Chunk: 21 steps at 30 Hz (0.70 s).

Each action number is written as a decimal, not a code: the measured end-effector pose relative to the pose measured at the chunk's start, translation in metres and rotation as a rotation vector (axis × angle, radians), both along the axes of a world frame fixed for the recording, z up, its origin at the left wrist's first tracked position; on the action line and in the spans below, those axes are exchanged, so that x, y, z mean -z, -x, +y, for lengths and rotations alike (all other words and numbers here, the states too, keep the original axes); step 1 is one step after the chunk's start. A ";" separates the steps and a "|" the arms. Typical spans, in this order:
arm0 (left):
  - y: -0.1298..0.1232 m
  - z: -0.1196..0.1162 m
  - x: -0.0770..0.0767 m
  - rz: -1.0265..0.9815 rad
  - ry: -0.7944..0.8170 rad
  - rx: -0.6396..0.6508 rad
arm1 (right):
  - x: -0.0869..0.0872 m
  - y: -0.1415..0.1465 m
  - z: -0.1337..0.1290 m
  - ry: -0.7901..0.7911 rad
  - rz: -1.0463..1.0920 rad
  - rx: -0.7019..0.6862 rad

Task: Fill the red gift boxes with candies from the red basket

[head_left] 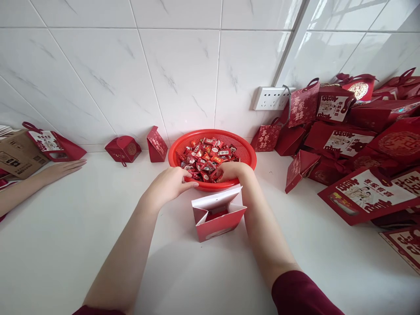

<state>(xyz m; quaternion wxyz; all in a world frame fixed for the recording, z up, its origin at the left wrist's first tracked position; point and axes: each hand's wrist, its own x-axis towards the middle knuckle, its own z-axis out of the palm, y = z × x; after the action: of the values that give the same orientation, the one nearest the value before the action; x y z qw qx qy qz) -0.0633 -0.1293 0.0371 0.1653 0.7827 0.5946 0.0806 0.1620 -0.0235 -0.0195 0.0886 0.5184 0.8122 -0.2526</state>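
Observation:
A red plastic basket (250, 164) holds many red-wrapped candies (210, 157). At its front left rim is my left hand (169, 186), thumb and fingers at the edge; what its fingertips hold, if anything, is hidden. My right hand (229, 171) reaches over the front right rim into the candies, its fingertips among them and partly hidden. Between my forearms, in front of the basket, an open red gift box (218, 225) stands upright with its white inner flaps spread.
Many red gift boxes (341, 138) are piled at the right. Small red boxes (123, 149) stand along the wall. Another person's hand (62, 170) rests at the far left by a cardboard box (21, 155). A socket strip (271, 98) is on the tiled wall.

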 end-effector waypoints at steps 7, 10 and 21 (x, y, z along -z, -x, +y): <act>0.000 0.000 0.000 0.001 0.001 0.010 | -0.004 0.001 -0.002 0.065 0.052 0.035; 0.001 0.001 0.001 -0.003 0.000 0.013 | -0.003 0.001 -0.001 0.054 0.072 0.049; 0.002 0.001 0.003 -0.053 -0.009 0.023 | 0.002 0.000 0.001 0.055 0.092 -0.035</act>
<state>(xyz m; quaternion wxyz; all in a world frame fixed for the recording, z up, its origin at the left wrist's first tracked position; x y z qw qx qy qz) -0.0657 -0.1286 0.0342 0.1786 0.7879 0.5804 0.1019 0.1618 -0.0225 -0.0211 0.0696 0.4891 0.8172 -0.2970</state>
